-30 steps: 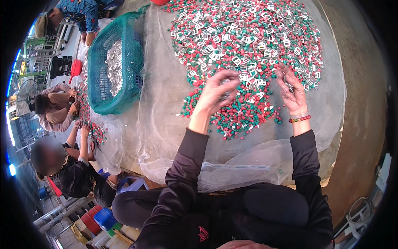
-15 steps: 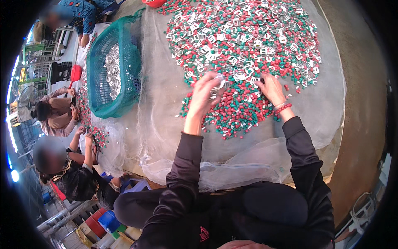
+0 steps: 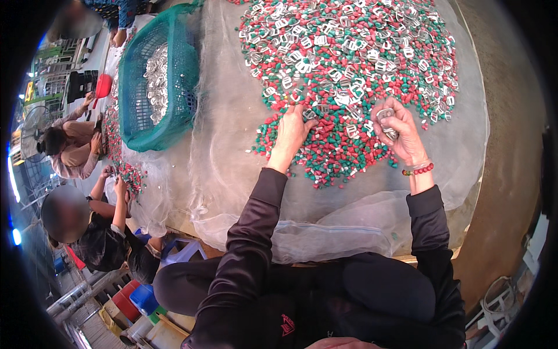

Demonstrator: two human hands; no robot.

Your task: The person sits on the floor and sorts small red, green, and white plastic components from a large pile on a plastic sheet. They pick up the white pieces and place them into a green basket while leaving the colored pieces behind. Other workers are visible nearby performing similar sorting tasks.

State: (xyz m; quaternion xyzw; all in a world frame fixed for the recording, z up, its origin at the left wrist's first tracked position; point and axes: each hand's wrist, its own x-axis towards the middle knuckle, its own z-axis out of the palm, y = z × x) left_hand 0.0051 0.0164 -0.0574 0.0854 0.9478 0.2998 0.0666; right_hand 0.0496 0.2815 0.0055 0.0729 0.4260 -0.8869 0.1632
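Observation:
A wide pile of red, green and white pebble-like pieces (image 3: 331, 154) lies mixed with silver metal buckles (image 3: 321, 41). At the pile's near left edge, my left hand (image 3: 290, 132) is closed, thumb and fingers pinching at a metal buckle (image 3: 310, 115). My right hand (image 3: 406, 131), with a beaded bracelet on its wrist, is turned partly palm up at the pile's right side. Its fingers curl round several metal buckles (image 3: 387, 123).
A teal plastic basket (image 3: 131, 87) draped with green netting, metal buckles inside, stands to the left. Pale mesh sheeting (image 3: 226, 174) lies under the pile. Further left, co-workers (image 3: 104, 241) sit by another strip of coloured pieces (image 3: 132, 177). A red scoop (image 3: 103, 86) is beyond them.
My left hand, which held metal buckles, is now pinching at the pile's left edge. My right hand has drawn back from the pile, turned upward, and now holds several buckles.

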